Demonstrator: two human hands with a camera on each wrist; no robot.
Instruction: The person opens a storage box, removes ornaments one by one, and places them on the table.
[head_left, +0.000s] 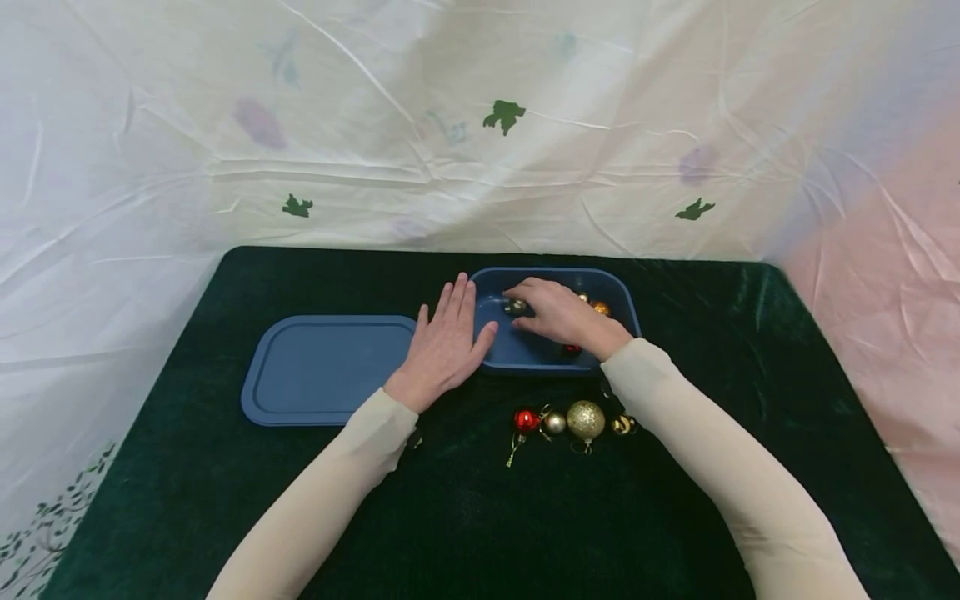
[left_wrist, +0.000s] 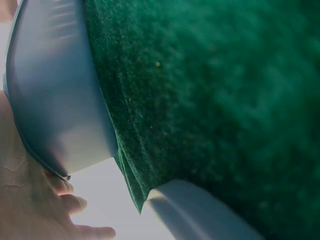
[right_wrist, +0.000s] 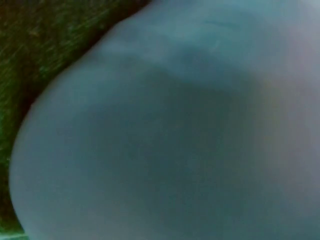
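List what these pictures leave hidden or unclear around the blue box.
- Box contents: head view, right hand covers most baubles.
- Right hand's grip on the silver bauble: too small to tell.
- Right wrist view: only blurred blue wall.
- Lid: left wrist view cuts it off.

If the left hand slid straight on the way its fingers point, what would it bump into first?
Probably nothing soon: the left hand lies beside the blue container, thumb against its wall, fingers pointing along it over the green cloth toward the white backdrop.

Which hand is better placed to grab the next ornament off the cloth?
Right, probably. The right hand is in the blue tub, just beyond the ornaments. The left hand lies flat against the tub's side, steadying it.
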